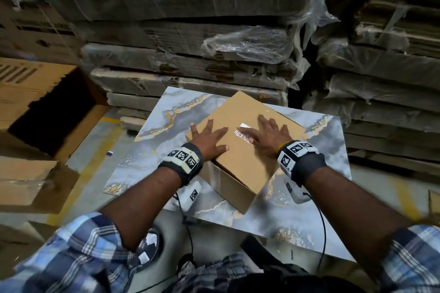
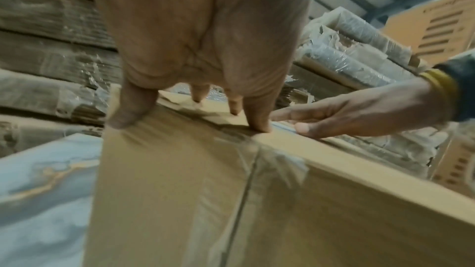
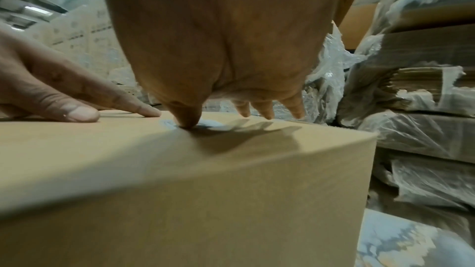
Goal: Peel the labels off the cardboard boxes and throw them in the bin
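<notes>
A brown cardboard box (image 1: 240, 164) sits on a marbled grey table (image 1: 309, 197). A small white label (image 1: 243, 133) is stuck on the box's top face. My left hand (image 1: 209, 138) lies flat on the top near its left corner, fingers spread. My right hand (image 1: 266, 133) also lies spread on the top, its thumb tip pressing on the label (image 3: 205, 124). In the left wrist view the left fingers (image 2: 257, 117) press on the box edge (image 2: 308, 145). In the right wrist view the right thumb (image 3: 186, 119) touches the label while the other fingers hover.
Stacks of plastic-wrapped flattened cardboard (image 1: 190, 43) rise behind and to the right of the table. An open cardboard carton (image 1: 47, 112) stands on the floor at the left. Cables (image 1: 188, 228) hang from the wrist cameras near the table's front edge.
</notes>
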A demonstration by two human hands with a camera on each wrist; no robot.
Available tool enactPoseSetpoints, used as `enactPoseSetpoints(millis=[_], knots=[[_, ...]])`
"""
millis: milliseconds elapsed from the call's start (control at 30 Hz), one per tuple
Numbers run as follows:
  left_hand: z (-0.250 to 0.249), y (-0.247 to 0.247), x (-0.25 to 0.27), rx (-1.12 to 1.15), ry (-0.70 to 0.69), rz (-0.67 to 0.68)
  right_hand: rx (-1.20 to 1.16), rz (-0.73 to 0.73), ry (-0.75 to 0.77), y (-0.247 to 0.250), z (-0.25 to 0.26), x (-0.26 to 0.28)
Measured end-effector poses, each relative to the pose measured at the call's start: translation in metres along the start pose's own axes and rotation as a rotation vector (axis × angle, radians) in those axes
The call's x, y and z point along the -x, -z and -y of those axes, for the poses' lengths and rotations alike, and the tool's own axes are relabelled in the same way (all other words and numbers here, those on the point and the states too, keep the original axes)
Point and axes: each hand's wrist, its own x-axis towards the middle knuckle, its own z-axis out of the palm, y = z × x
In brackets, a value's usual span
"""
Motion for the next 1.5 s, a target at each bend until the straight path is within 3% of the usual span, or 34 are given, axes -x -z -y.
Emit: enactPoseSetpoints(millis=[267,467,700,933,1500], knots=[[0.023,0.051,-0.030,-0.054,-0.169,0.087,-0.048,-0.045,-0.146,0.009,0.002,-0.019],[0.018,0.064,-0.057,-0.205,-0.162,0.145,-0.012,-0.038,-0.208,0.024,0.012,-0.030],[0.007,0.056,-0.074,-0.277,-0.148,0.106,0.049,0.046,-0.089,0.052,0.022,-0.044],[0.016,0.057,-0.080,-0.258,-0.129,0.155,0.033,0.056,-0.036,0.060,0.026,-0.047],[0.008,0.057,-0.072,-0.183,-0.083,0.129,-0.048,0.039,-0.036,0.055,0.022,-0.045]])
